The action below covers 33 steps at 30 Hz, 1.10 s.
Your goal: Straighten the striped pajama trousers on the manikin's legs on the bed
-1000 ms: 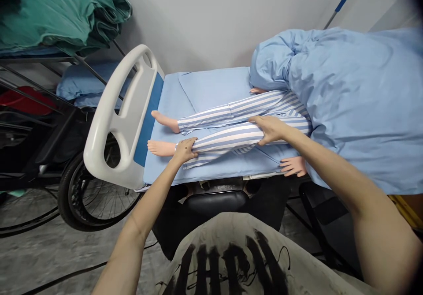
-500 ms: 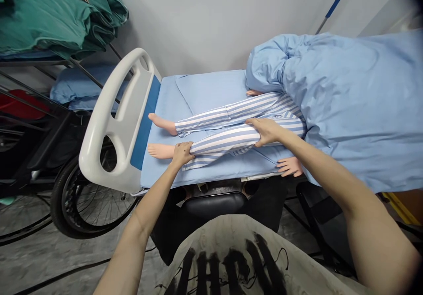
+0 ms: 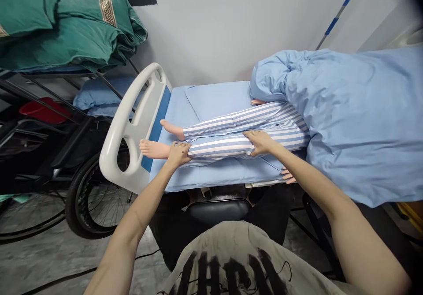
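A manikin in blue-and-white striped trousers (image 3: 221,147) lies on a bed with a light blue sheet (image 3: 198,178). My left hand (image 3: 179,154) is wrapped round the ankle of its nearer leg, just behind the bare foot (image 3: 153,149). Further up that leg, my right hand (image 3: 259,142) grips around the knee, thumb on the near side and fingers over the top. The nearer leg looks straight, its foot overlapping the footboard in view. The farther leg (image 3: 211,125) rests on the sheet, untouched. My palms are hidden.
A white footboard (image 3: 110,140) closes the bed's left end. A blue quilt (image 3: 357,123) covers the manikin's upper body, with one manikin hand (image 3: 288,175) showing below. A wheelchair wheel (image 3: 95,198) and a rack with green cloths (image 3: 76,35) stand left.
The nearer leg has shifted toward the footboard and away from me, looking straighter and apparently raised. Both my hands moved with it, still holding on. The camera view has also shifted.
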Available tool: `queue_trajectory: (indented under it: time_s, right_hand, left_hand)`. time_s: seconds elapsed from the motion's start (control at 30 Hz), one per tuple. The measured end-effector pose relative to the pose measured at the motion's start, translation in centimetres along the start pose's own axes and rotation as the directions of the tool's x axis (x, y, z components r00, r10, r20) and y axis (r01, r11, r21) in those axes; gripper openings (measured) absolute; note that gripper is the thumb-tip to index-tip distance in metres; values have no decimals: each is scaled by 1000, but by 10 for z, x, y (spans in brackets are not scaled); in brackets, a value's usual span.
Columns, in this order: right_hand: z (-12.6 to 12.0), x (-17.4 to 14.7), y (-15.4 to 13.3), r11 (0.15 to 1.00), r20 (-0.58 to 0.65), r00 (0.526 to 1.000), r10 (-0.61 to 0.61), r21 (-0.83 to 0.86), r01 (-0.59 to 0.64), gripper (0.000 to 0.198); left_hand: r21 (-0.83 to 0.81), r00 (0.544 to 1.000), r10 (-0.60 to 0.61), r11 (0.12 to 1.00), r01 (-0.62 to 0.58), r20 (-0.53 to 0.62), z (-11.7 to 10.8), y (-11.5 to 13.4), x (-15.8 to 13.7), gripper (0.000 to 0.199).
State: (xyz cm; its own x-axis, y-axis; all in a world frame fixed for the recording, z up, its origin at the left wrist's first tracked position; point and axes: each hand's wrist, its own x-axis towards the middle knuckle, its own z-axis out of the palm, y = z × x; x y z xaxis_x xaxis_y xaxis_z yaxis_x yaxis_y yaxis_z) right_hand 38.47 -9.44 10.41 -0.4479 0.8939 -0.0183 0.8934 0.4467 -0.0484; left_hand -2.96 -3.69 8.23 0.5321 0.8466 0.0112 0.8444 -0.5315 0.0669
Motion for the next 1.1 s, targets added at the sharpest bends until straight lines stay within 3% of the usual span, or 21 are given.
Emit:
queue_trajectory:
  time_s: [0.2, 0.33, 0.67, 1.1]
  right_hand:
    - [34, 8, -16, 999, 51, 998, 47, -18, -46, 108]
    - [41, 9, -18, 998, 73, 996, 52, -21, -51, 102]
    - [47, 10, -19, 999, 89, 995, 50, 0, -50, 108]
    - [28, 4, -19, 999, 113, 993, 44, -23, -42, 102]
  left_hand:
    - [212, 997, 33, 976, -46, 66, -14, 5, -12, 34]
    - [209, 997, 27, 977, -41, 72, -7, 11, -16, 32]
    - [156, 995, 4, 988, -19, 97, -2, 13, -17, 34]
    - [137, 992, -49, 990, 33, 115, -1, 18, -24, 33]
